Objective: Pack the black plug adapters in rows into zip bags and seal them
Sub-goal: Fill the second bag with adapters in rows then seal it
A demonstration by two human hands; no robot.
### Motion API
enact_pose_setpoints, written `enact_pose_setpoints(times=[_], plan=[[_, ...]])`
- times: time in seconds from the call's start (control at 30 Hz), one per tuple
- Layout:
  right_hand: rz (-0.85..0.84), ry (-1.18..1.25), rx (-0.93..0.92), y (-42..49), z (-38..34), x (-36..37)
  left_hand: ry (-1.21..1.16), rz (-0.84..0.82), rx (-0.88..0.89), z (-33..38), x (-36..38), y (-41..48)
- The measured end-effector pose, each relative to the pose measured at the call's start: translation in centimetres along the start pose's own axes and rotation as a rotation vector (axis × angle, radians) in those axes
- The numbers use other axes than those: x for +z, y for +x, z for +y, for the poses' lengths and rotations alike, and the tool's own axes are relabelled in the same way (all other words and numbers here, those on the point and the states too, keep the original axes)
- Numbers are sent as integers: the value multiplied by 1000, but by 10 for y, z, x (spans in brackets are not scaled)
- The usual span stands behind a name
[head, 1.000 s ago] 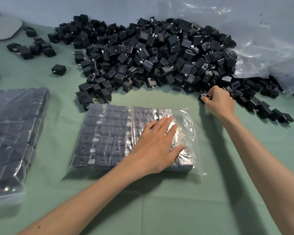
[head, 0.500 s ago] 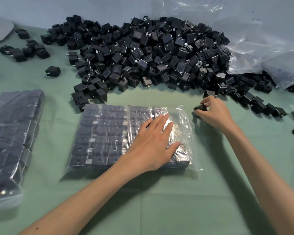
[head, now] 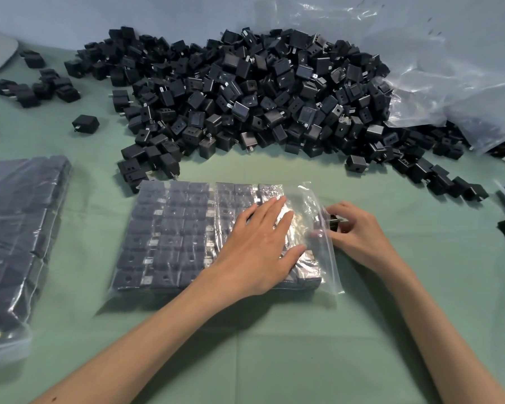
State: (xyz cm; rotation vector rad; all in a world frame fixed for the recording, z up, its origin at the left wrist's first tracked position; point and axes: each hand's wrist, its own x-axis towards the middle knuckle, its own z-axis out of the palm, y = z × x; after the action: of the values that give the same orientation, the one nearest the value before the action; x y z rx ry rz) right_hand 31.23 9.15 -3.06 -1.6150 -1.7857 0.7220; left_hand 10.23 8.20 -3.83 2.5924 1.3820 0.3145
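While the left hand [head: 260, 243] lies flat, fingers spread, on the zip bag [head: 328, 269] of rowed adapters, right hand [head: 359, 234] just beside it pinching one black plug adapter [head: 336, 224] at the bag's open mouth, loose adapter heap [head: 245, 97] beyond both hands, filled bag [head: 18, 228] well left of the left hand

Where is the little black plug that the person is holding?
In the head view, right of centre: the right hand pinches the small black plug adapter at the right-end mouth of the clear plastic zip bag, beside the flat left hand.
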Motion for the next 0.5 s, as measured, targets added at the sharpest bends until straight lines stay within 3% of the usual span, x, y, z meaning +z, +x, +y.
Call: enact_pose_setpoints(times=[0.5], plan=[[-211,383,-64,-9,6,10,-15,-1,-3,0,-1,0]])
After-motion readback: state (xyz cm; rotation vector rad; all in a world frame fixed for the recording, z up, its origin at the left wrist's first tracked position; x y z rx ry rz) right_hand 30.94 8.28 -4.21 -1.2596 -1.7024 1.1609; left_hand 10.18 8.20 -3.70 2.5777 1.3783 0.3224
